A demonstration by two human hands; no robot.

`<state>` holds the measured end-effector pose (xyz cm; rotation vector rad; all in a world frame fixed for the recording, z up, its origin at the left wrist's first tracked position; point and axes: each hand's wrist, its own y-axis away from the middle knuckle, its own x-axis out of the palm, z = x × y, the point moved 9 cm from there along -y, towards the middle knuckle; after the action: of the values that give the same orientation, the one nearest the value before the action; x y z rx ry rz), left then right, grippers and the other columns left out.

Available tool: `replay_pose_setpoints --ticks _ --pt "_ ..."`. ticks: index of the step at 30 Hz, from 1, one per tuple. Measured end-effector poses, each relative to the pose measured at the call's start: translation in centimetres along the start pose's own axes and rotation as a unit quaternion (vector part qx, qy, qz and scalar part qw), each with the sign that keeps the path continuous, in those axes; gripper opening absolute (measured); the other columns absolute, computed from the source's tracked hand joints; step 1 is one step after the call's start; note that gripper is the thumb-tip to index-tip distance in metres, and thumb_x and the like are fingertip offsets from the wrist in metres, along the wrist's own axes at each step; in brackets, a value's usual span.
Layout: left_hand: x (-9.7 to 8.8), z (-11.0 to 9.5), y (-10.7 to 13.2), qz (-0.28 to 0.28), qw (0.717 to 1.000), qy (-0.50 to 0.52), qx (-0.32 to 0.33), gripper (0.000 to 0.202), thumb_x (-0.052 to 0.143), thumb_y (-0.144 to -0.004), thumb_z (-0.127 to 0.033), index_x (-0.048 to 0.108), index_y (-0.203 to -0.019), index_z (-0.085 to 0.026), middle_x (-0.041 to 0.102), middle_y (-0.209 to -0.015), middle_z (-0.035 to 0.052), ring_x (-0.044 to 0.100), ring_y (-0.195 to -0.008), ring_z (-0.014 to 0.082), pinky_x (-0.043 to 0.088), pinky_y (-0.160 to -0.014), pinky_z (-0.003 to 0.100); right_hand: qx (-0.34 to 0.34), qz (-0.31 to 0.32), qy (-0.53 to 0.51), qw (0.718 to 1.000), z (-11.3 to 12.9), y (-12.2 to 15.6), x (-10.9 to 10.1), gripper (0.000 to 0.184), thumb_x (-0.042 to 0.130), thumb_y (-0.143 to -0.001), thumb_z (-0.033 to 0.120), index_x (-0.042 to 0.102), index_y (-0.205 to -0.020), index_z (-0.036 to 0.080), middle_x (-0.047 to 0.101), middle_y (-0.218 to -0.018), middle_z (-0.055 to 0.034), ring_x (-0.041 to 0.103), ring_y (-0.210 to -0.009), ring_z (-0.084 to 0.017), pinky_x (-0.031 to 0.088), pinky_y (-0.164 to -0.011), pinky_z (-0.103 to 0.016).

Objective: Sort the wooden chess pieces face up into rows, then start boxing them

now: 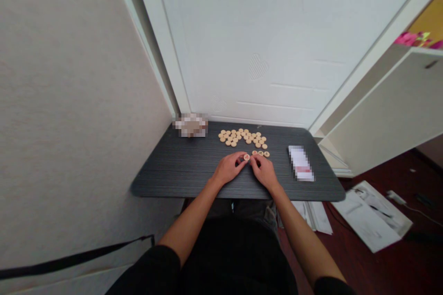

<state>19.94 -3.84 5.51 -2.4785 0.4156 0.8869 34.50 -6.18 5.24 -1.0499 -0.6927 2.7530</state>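
My left hand [230,168] is closed, with thumb and fingers gripping a round wooden Chinese chess piece [246,157] that shows a red mark. Close beside that piece is my right hand [264,170], its fingers curled and the fingertips drawn together; whether anything sits between them is hidden. Just beyond the right fingers, a short row of face-up pieces [260,153] lies on the dark table, one marked red and the others dark. Farther back is a loose cluster of plain-topped wooden pieces [228,137], spread left and right.
The dark wood-grain table [166,170] stands against a white panel [242,55]. A blurred-out item [191,125] sits at its back left corner, and a blurred white pack [301,162] at the right. Papers and a white box [374,216] lie on the floor.
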Motion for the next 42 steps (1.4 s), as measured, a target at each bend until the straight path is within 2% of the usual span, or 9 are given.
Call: replay_pose_setpoints --ticks 10,16,26,33,42 --pt "-0.02 -0.1 0.03 -0.003 1.0 0.002 0.011 0.033 0.056 -0.096 -0.04 0.065 -0.125 -0.024 0.073 -0.119 0.0034 0.07 -0.094 0.0172 0.055 -0.089 0.029 0.027 -0.011 -0.059 0.998 -0.16 0.03 -0.09 0.023 0.054 -0.096 0.04 0.069 -0.103 0.025 0.076 -0.094 -0.0039 0.071 -0.082 -0.021 0.056 -0.08 -0.033" --pt "0.07 -0.18 0.08 0.001 1.0 0.007 0.019 0.032 0.058 -0.095 -0.042 0.067 -0.121 -0.025 0.073 -0.118 0.0031 0.069 -0.095 0.0173 0.054 -0.089 0.029 0.058 -0.007 -0.101 0.993 -0.47 0.02 -0.1 0.021 0.058 -0.093 0.044 0.066 -0.099 0.025 0.076 -0.091 -0.0024 0.073 -0.083 -0.02 0.057 -0.081 -0.033" --pt "0.09 -0.36 0.03 0.003 1.0 0.003 0.023 0.031 0.059 -0.095 -0.041 0.066 -0.12 -0.025 0.074 -0.111 0.0014 0.069 -0.086 0.0153 0.054 -0.084 0.028 0.063 -0.008 -0.095 0.993 -0.6 -0.05 -0.09 0.022 0.057 -0.092 0.046 0.06 -0.087 0.025 0.073 -0.083 -0.0023 0.07 -0.076 -0.019 0.057 -0.075 -0.032" --pt "-0.06 -0.48 0.11 0.003 1.0 -0.006 0.022 0.031 0.057 -0.095 -0.042 0.067 -0.12 -0.025 0.074 -0.11 0.002 0.068 -0.087 0.0158 0.054 -0.086 0.029 0.057 -0.008 -0.091 0.994 -0.24 0.0 -0.23 0.022 0.055 -0.093 0.045 0.06 -0.086 0.025 0.072 -0.083 -0.0019 0.069 -0.075 -0.019 0.056 -0.074 -0.031" --pt "-0.22 -0.72 0.21 0.001 0.999 -0.039 0.024 0.031 0.054 -0.097 -0.044 0.067 -0.119 -0.027 0.073 -0.095 0.0016 0.067 -0.087 0.0173 0.052 -0.086 0.03 0.059 0.0 -0.086 0.995 -0.29 0.02 -0.19 0.021 0.054 -0.093 0.044 0.062 -0.09 0.025 0.074 -0.086 -0.0027 0.07 -0.077 -0.02 0.056 -0.077 -0.032"
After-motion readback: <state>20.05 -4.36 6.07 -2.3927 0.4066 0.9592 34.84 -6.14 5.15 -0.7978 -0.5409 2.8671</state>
